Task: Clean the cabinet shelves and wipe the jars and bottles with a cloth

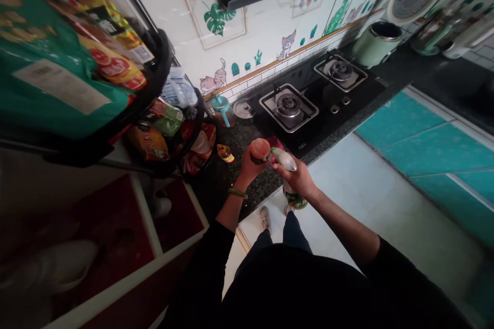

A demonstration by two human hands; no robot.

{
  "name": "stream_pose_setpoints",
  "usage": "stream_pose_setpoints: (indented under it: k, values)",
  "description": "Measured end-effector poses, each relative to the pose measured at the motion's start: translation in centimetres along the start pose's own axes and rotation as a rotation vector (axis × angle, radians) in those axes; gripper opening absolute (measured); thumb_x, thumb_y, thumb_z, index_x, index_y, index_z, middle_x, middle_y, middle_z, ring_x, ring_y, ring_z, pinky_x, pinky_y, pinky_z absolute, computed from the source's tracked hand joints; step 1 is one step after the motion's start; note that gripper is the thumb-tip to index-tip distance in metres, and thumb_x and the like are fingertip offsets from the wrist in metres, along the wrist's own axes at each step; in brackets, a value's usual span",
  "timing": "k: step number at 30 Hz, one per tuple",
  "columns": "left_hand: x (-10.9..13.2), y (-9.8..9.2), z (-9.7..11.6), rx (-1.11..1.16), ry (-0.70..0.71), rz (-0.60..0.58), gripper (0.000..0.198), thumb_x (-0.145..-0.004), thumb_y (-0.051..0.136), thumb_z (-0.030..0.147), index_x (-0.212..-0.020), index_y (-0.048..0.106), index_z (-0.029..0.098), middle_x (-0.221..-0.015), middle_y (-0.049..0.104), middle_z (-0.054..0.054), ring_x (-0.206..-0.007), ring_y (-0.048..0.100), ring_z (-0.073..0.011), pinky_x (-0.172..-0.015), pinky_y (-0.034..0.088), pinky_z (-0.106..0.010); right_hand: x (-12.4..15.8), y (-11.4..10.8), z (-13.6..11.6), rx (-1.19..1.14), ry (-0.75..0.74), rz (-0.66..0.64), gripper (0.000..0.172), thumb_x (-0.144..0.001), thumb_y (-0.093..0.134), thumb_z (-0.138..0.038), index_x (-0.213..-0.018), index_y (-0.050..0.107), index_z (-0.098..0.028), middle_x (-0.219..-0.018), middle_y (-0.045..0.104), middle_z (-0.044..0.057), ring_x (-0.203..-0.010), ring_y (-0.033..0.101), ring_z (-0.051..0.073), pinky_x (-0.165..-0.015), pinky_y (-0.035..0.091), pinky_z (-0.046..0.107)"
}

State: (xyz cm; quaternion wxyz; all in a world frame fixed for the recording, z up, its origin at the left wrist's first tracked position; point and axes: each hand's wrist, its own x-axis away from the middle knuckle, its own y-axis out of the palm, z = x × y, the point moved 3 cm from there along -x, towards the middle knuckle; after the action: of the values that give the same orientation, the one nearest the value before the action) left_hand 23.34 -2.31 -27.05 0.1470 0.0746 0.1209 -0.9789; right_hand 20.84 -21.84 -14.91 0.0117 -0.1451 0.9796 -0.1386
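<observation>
A round orange-topped container [260, 148] sits within the left hand's [251, 168] curled grip, above the counter [264, 183] near its front edge. The right hand's [301, 181] grip is wrapped around a white-topped bottle [285, 159]. A small brown bottle [225, 153] is farther left; a blue-lidded cup [222, 109] stands near the back edge.

The right hand [300, 179] partly hides a bottle [296, 200]; the left edge crops a teal bag [42, 51]

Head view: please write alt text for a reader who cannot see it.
A person's left hand holds a round orange-topped item, and the right hand holds what looks like a spray bottle close to it. They are at a dark counter with a two-burner gas stove.
</observation>
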Motion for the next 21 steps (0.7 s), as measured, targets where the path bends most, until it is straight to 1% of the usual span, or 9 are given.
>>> stream_pose_setpoints:
  k: [3, 6, 10, 12, 14, 16, 18, 20, 21]
  values:
    - [0.4, 0.0, -0.8, 0.1, -0.071, -0.038, 0.099, -0.055, 0.101, 0.046, -0.139, 0.055, 0.02, -0.137, 0.069, -0.017, -0.13, 0.068, -0.0341, -0.113, 0.054, -0.052, -0.2, 0.6, 0.1, 0.011, 0.015, -0.016, 0.058, -0.089, 0.073, -0.062, -0.122, 0.074, -0.014, -0.084, 0.074, 0.006, -0.072, 0.065, 0.017, -0.062, 0.051, 0.025]
    - [0.4, -0.4, -1.1, 0.163, -0.126, -0.033, 0.105, -0.056, 0.101, 0.046, -0.145, 0.051, 0.021, -0.141, 0.068, -0.017, -0.131, 0.067, -0.0333, -0.112, 0.055, -0.051, -0.3, 1.0, 0.3, 0.03, 0.023, -0.01, 0.058, -0.088, 0.074, -0.06, -0.125, 0.073, -0.015, -0.081, 0.074, 0.005, -0.071, 0.066, 0.019, -0.062, 0.051, 0.026]
    - [0.3, -1.4, -0.8, 0.237, -0.164, -0.06, 0.103, -0.06, 0.098, 0.043, -0.148, 0.048, 0.023, -0.143, 0.067, -0.015, -0.125, 0.07, -0.0308, -0.104, 0.06, -0.047, -0.4, 1.3, 0.5, -0.019, 0.042, 0.009, 0.057, -0.086, 0.076, -0.059, -0.123, 0.074, -0.015, -0.08, 0.073, 0.005, -0.066, 0.062, 0.017, -0.06, 0.051, 0.026]
    - [0.3, -1.9, -0.3, 0.292, -0.156, -0.103, 0.099, -0.065, 0.095, 0.042, -0.149, 0.046, 0.024, -0.144, 0.067, -0.014, -0.126, 0.07, -0.0296, -0.105, 0.06, -0.046, -0.6, 1.2, 0.4, -0.063, 0.055, 0.007, 0.057, -0.086, 0.075, -0.06, -0.121, 0.075, -0.015, -0.078, 0.072, 0.004, -0.062, 0.059, 0.015, -0.058, 0.05, 0.026]
    - [0.3, -2.4, 0.2, 0.319, -0.127, -0.144, 0.095, -0.068, 0.093, 0.043, -0.149, 0.047, 0.025, -0.144, 0.068, -0.012, -0.129, 0.069, -0.0295, -0.109, 0.059, -0.047, -0.8, 1.0, 0.1, -0.1, 0.068, -0.004, 0.059, -0.087, 0.074, -0.06, -0.125, 0.074, -0.014, -0.074, 0.069, 0.002, -0.059, 0.057, 0.014, -0.057, 0.049, 0.026]
    - [0.2, -2.8, 0.5, 0.315, -0.102, -0.169, 0.09, -0.07, 0.09, 0.044, -0.148, 0.049, 0.025, -0.142, 0.069, -0.011, -0.129, 0.07, -0.0299, -0.108, 0.06, -0.047, -0.9, 0.6, -0.1, -0.132, 0.082, -0.023, 0.062, -0.087, 0.074, -0.06, -0.129, 0.072, -0.014, -0.071, 0.067, 0.001, -0.058, 0.057, 0.014, -0.057, 0.049, 0.026]
    - [0.0, -2.9, 0.7, 0.299, -0.093, -0.189, 0.087, -0.072, 0.089, 0.046, -0.147, 0.05, 0.025, -0.141, 0.07, -0.011, -0.128, 0.07, -0.0294, -0.107, 0.06, -0.047, -0.9, 0.3, -0.3, -0.148, 0.088, -0.055, 0.063, -0.087, 0.075, -0.061, -0.128, 0.071, -0.014, -0.071, 0.068, 0.001, -0.058, 0.058, 0.014, -0.057, 0.051, 0.026]
    - [-0.2, -2.7, 0.9, 0.258, -0.096, -0.175, 0.088, -0.068, 0.091, 0.045, -0.144, 0.05, 0.025, -0.138, 0.07, -0.011, -0.126, 0.07, -0.0288, -0.107, 0.059, -0.046, -0.7, 0.1, -0.5, -0.12, 0.065, -0.068, 0.061, -0.087, 0.075, -0.062, -0.124, 0.072, -0.014, -0.076, 0.071, 0.002, -0.06, 0.059, 0.015, -0.059, 0.052, 0.027]
    - [-0.3, -2.5, 1.1, 0.221, -0.094, -0.146, 0.089, -0.065, 0.093, 0.043, -0.141, 0.05, 0.024, -0.136, 0.069, -0.011, -0.125, 0.07, -0.0288, -0.106, 0.059, -0.046, -0.5, 0.2, -0.7, -0.076, 0.04, -0.063, 0.059, -0.087, 0.075, -0.062, -0.122, 0.073, -0.015, -0.079, 0.073, 0.003, -0.062, 0.061, 0.015, -0.06, 0.052, 0.027]
